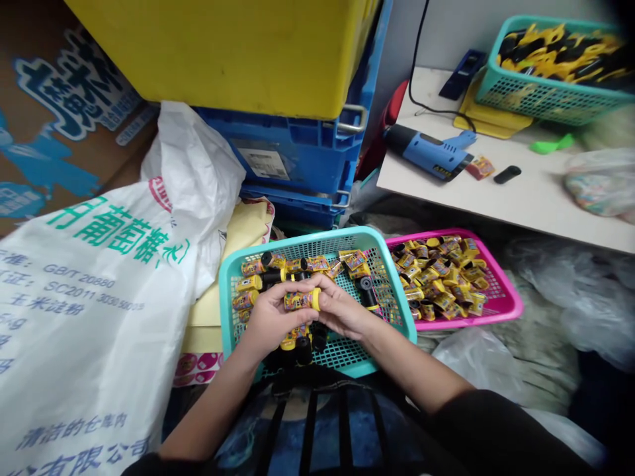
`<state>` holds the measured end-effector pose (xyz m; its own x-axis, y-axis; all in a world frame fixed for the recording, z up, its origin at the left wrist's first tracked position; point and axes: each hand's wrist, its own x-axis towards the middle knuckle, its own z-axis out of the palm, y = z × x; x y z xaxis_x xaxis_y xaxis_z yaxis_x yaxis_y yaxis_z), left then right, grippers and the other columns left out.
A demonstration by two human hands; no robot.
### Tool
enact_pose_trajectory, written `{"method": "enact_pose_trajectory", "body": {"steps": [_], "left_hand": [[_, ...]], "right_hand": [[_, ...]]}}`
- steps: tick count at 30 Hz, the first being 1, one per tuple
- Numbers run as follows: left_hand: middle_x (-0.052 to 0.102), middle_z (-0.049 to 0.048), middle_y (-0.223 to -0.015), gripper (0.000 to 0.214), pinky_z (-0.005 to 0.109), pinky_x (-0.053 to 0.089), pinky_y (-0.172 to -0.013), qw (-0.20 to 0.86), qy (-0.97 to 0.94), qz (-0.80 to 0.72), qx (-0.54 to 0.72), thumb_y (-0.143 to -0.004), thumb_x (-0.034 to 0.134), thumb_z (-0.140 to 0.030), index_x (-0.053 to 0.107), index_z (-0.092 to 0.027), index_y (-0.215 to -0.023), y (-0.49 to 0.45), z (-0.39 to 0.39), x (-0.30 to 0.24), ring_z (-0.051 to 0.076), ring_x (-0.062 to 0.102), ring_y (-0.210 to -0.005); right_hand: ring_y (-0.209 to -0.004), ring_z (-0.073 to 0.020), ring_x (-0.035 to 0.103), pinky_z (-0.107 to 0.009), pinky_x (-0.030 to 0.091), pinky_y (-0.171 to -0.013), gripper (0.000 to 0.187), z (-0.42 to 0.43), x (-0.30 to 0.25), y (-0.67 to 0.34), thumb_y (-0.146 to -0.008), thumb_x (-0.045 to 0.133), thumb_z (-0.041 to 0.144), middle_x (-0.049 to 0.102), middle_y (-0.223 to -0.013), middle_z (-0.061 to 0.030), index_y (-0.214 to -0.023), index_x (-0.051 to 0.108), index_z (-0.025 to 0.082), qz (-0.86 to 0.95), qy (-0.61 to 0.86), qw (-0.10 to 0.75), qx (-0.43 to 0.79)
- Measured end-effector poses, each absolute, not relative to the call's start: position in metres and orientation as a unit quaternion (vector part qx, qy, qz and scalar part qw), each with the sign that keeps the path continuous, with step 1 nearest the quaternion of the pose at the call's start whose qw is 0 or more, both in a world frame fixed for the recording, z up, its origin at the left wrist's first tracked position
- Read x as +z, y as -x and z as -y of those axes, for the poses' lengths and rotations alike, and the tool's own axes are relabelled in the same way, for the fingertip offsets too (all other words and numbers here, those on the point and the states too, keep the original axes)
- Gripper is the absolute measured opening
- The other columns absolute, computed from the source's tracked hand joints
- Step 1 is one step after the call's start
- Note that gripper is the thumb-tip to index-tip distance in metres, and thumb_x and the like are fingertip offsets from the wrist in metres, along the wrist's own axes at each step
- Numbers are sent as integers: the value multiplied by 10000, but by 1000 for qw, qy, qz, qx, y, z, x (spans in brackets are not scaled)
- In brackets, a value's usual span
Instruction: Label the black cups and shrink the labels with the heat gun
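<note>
Left hand [268, 318] and right hand [343, 309] grip a yellow-capped tube [300, 300]
Similar tubes [317, 264] line the far edge of the teal basket [225, 297].

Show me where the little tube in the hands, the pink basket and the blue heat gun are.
Little tube [299, 301]: head view, on its printed label.
Pink basket [512, 308]: head view, rim at right.
Blue heat gun [429, 153]: head view, middle of its body.

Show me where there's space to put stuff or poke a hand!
On the white tabletop, a bare strip runs along the near edge, in front of the blue heat gun and short black cylinder. In the turquoise plastic mesh basket, a bare patch shows below the right hand. The pink plastic basket is packed with yellow printed tubes.
</note>
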<state>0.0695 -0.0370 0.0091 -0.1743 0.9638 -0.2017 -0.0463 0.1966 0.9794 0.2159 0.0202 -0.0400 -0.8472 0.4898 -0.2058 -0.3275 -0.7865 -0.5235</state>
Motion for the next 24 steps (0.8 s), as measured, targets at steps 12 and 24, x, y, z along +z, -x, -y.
{"method": "enact_pose_trajectory", "body": {"steps": [12, 24], "left_hand": [[751, 68, -962, 302, 314, 568, -781, 523, -421, -576, 467, -634, 807, -227, 722, -184, -921, -68, 44, 19, 213, 696, -904], [775, 88, -954, 292, 374, 575, -828, 478, -444, -606, 455, -641, 806, -272, 762, -180, -914, -68, 49, 11, 242, 724, -878]], "right_hand": [[-918, -120, 592, -209, 480, -801, 647, -20, -29, -220, -678, 843, 471, 576, -1191, -92, -1189, 565, 188, 272, 166, 200, 926], [-805, -109, 577, -206, 445, -727, 630, -14, -40, -214, -673, 806, 581, 602, -984, -52, -1087, 550, 181, 356, 190, 250, 880]]}}
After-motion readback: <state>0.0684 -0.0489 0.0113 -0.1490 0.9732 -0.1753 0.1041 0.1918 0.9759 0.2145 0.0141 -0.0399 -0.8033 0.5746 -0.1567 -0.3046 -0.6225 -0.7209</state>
